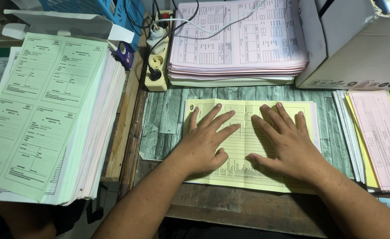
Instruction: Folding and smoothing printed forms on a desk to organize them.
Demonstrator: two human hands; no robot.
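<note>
A yellow printed form sheet [248, 116] lies flat on the desk in front of me, with a fold line running down its middle. My left hand [206, 142] rests palm down on the sheet's left half, fingers spread. My right hand [288, 144] presses flat on the right half, fingers also apart. Neither hand grips anything. A thin white edge of other sheets shows under the yellow one at its right side.
A tall stack of green and white forms [44, 115] stands at the left. A pink-topped paper stack [237, 40] sits behind, beside a power strip [156, 66]. A cardboard box [359, 48] is back right; pink and yellow sheets [378, 137] lie at the right.
</note>
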